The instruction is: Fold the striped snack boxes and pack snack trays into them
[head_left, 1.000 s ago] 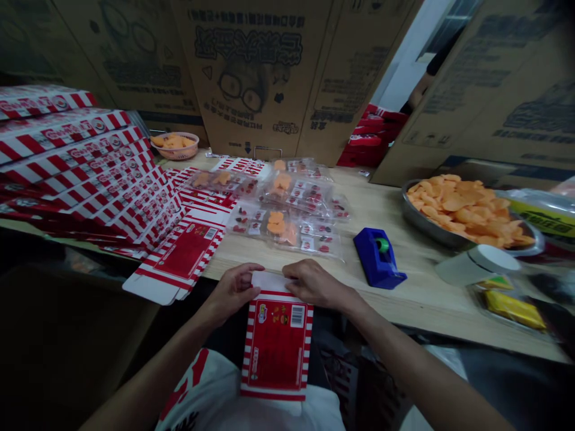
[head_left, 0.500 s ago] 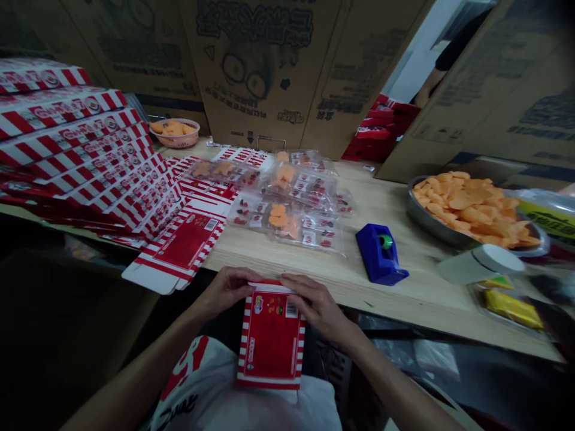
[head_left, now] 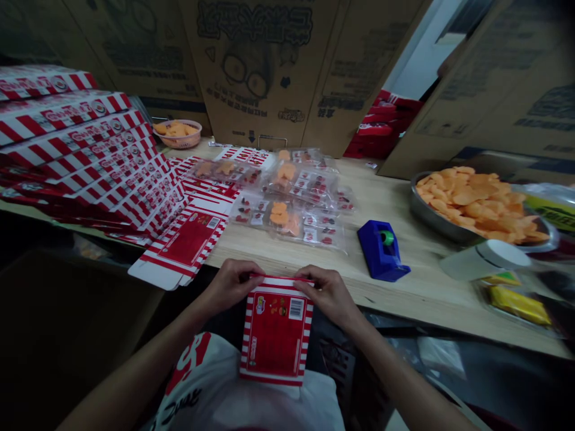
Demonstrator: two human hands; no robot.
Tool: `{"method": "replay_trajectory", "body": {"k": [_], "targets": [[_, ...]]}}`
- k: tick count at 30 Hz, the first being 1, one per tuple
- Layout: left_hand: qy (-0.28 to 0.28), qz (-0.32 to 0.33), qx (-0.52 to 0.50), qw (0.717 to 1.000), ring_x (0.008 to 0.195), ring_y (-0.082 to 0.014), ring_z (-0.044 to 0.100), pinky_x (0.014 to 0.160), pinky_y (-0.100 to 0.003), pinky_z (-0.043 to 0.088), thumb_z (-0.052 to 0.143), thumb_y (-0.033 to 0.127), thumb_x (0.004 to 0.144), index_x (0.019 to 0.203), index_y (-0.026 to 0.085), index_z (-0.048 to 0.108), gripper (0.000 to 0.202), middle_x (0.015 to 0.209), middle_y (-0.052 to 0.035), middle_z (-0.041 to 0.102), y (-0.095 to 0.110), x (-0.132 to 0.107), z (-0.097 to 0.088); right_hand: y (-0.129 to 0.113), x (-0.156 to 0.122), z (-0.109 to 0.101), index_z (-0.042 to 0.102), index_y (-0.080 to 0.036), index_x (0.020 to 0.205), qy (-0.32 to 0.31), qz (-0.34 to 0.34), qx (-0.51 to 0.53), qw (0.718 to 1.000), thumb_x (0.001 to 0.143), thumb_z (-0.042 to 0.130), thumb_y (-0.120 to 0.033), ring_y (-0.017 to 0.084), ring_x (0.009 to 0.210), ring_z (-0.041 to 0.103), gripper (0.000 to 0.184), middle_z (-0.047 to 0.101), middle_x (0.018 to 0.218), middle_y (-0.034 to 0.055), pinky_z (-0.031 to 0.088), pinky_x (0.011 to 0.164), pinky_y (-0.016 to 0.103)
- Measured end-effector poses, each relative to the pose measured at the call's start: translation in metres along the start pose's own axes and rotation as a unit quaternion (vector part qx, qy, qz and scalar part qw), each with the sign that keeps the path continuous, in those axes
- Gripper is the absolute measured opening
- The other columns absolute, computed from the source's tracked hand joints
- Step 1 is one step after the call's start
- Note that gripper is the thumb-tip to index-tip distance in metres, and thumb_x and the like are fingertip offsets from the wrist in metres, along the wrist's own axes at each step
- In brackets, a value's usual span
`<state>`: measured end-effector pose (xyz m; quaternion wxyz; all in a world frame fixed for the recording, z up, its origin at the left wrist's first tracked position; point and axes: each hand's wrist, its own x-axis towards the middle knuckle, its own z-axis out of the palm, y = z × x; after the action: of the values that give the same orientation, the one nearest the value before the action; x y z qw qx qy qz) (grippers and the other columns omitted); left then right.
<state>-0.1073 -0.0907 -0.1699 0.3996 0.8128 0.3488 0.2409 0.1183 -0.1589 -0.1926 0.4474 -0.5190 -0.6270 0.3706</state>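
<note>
A red box with white-striped edges and a barcode (head_left: 276, 335) rests upright against my lap, its printed panel facing me. My left hand (head_left: 233, 284) pinches the top left corner of it between thumb and fingers. At the top right corner, my right hand (head_left: 330, 293) grips the same upper edge. Flat striped cartons (head_left: 188, 239) lie on the table to the left of my hands. Ahead of the hands are clear plastic packs (head_left: 305, 221) with orange pieces and small red printed items inside.
Finished-looking striped boxes (head_left: 103, 155) are stacked at the left. A blue tape dispenser (head_left: 381, 251) stands right of centre. Farther right are a metal bowl (head_left: 417, 209) of orange pieces and a white cylindrical container (head_left: 485, 260). Large cardboard sheets (head_left: 269, 72) wall the back, near a pink basket (head_left: 182, 140).
My right hand has shifted outward to the box's top right corner, uncovering the barcode. The left fingers have closed more tightly at the left corner, and the top flap now lies along the edge.
</note>
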Motion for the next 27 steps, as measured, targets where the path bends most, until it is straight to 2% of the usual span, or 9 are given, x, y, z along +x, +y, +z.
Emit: {"method": "replay_trajectory", "body": {"k": [3, 5, 8, 11, 14, 17, 22, 25, 27], "targets": [[-0.031, -0.015, -0.034, 0.999, 0.061, -0.0120, 0.058, 0.056, -0.020, 0.042, 0.057, 0.025, 0.083, 0.076, 0.012, 0.069, 0.019, 0.066, -0.0026, 0.067, 0.001, 0.006, -0.002, -0.005, 0.003, -0.002, 0.063, -0.017, 0.068, -0.005, 0.039, 0.024, 0.999, 0.079, 0.063, -0.028, 0.013, 0.056, 0.055, 0.015, 0.062, 0.061, -0.0005, 0.041, 0.051, 0.023], [-0.032, -0.008, -0.049, 0.998, 0.062, -0.0119, 0.058, 0.056, -0.020, 0.043, 0.055, 0.025, 0.084, 0.073, 0.011, 0.067, 0.021, 0.066, -0.0029, 0.066, 0.002, 0.007, -0.001, -0.006, 0.002, -0.002, 0.062, -0.017, 0.065, -0.002, 0.033, 0.026, 0.999, 0.079, 0.063, -0.026, 0.014, 0.058, 0.056, 0.017, 0.062, 0.062, -0.0002, 0.042, 0.053, 0.023], [-0.010, 0.015, -0.048, 0.999, 0.069, -0.0138, 0.063, 0.062, -0.021, 0.047, 0.054, 0.024, 0.086, 0.078, 0.012, 0.069, 0.021, 0.075, -0.0056, 0.071, 0.004, 0.001, 0.004, -0.003, -0.005, -0.002, 0.065, -0.017, 0.069, 0.011, 0.007, 0.046, 0.999, 0.082, 0.060, -0.026, 0.017, 0.071, 0.062, 0.016, 0.069, 0.076, 0.0034, 0.047, 0.064, 0.026], [0.028, 0.051, -0.017, 0.998, 0.081, -0.0169, 0.068, 0.074, -0.023, 0.051, 0.060, 0.023, 0.082, 0.093, 0.013, 0.071, 0.018, 0.089, -0.0088, 0.074, 0.002, -0.007, 0.009, 0.004, -0.015, 0.002, 0.069, -0.020, 0.084, 0.049, -0.017, 0.062, 0.997, 0.082, 0.063, -0.025, 0.020, 0.088, 0.065, 0.009, 0.072, 0.093, 0.0059, 0.049, 0.078, 0.031], [0.060, 0.065, -0.008, 0.996, 0.089, -0.0187, 0.069, 0.080, -0.025, 0.053, 0.062, 0.020, 0.080, 0.102, 0.014, 0.070, 0.024, 0.097, -0.0106, 0.074, -0.002, -0.013, 0.016, 0.016, -0.027, 0.014, 0.070, -0.023, 0.093, 0.123, -0.027, 0.073, 0.989, 0.080, 0.066, -0.024, 0.021, 0.095, 0.064, 0.014, 0.071, 0.099, 0.0056, 0.048, 0.086, 0.034], [0.076, 0.044, -0.031, 0.996, 0.086, -0.0189, 0.071, 0.077, -0.026, 0.055, 0.060, 0.019, 0.080, 0.097, 0.014, 0.072, 0.021, 0.094, -0.0105, 0.075, -0.009, -0.018, 0.027, 0.028, -0.037, 0.031, 0.070, -0.023, 0.089, 0.183, 0.003, 0.104, 0.978, 0.084, 0.061, -0.024, 0.020, 0.094, 0.064, 0.010, 0.071, 0.096, 0.0052, 0.049, 0.086, 0.035], [0.117, 0.005, -0.059, 0.991, 0.080, -0.0207, 0.071, 0.075, -0.029, 0.056, 0.061, 0.022, 0.077, 0.084, 0.017, 0.075, 0.016, 0.087, -0.0088, 0.076, -0.017, -0.024, 0.040, 0.034, -0.048, 0.050, 0.069, -0.023, 0.093, 0.188, -0.010, 0.123, 0.974, 0.084, 0.061, -0.025, 0.021, 0.098, 0.064, 0.013, 0.070, 0.102, 0.0065, 0.049, 0.088, 0.036], [0.137, -0.026, -0.085, 0.987, 0.084, -0.0230, 0.071, 0.079, -0.032, 0.056, 0.066, 0.026, 0.073, 0.080, 0.020, 0.075, 0.013, 0.091, -0.0082, 0.075, -0.025, -0.026, 0.041, 0.033, -0.046, 0.036, 0.067, -0.025, 0.104, 0.168, -0.039, 0.083, 0.981, 0.082, 0.063, -0.024, 0.021, 0.107, 0.061, 0.022, 0.067, 0.113, 0.0076, 0.048, 0.092, 0.038], [0.135, -0.067, -0.153, 0.977, 0.088, -0.0245, 0.070, 0.079, -0.032, 0.056, 0.071, 0.029, 0.069, 0.078, 0.020, 0.075, 0.014, 0.094, -0.0085, 0.075, -0.031, -0.026, 0.043, 0.033, -0.044, 0.009, 0.067, -0.025, 0.105, 0.216, -0.050, 0.023, 0.975, 0.082, 0.062, -0.023, 0.021, 0.107, 0.061, 0.024, 0.066, 0.115, 0.0081, 0.049, 0.089, 0.036]]}}
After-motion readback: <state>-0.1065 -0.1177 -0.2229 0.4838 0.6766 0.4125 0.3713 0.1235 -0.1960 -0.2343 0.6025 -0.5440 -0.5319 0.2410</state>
